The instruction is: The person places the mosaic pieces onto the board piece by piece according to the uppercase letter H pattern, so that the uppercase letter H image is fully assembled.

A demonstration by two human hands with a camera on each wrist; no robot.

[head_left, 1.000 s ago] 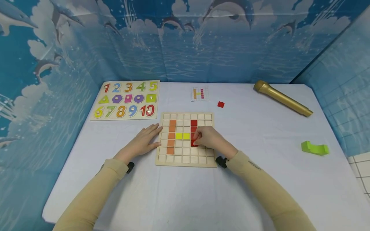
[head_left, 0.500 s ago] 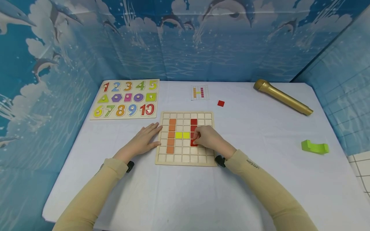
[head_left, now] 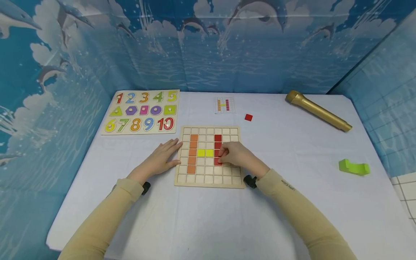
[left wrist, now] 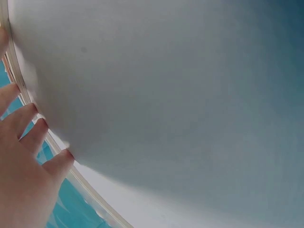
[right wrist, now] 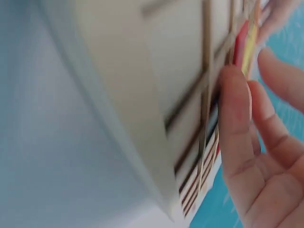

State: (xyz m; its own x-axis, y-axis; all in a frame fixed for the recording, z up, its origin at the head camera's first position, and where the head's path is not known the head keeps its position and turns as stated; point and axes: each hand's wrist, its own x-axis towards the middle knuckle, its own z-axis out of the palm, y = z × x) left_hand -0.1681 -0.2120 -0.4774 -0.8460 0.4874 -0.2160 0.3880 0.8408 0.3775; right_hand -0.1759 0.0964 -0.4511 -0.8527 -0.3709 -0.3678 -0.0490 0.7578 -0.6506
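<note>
A wooden grid board [head_left: 209,182] lies on the table in the head view. On it stand a column of several orange tiles [head_left: 192,161], two yellow tiles [head_left: 205,153] and a column of red tiles [head_left: 218,138]. My right hand [head_left: 236,153] is over the red column, thumb and fingertips right at its lowest tile and covering part of the column. In the right wrist view the fingers [right wrist: 237,109] touch down beside a red tile [right wrist: 241,40], with no tile showing between them. My left hand [head_left: 158,159] rests spread, fingertips against the board's left edge.
A loose red tile [head_left: 248,117] lies behind the board, near a small pattern card [head_left: 225,111]. A number-and-shape puzzle board [head_left: 141,119] is at back left. A gold microphone [head_left: 318,111] and a green curved block [head_left: 354,167] lie to the right.
The red tile under my right fingertips has settled flat into line with its column, and the fingers have shifted slightly right. My left hand has stayed in place.
</note>
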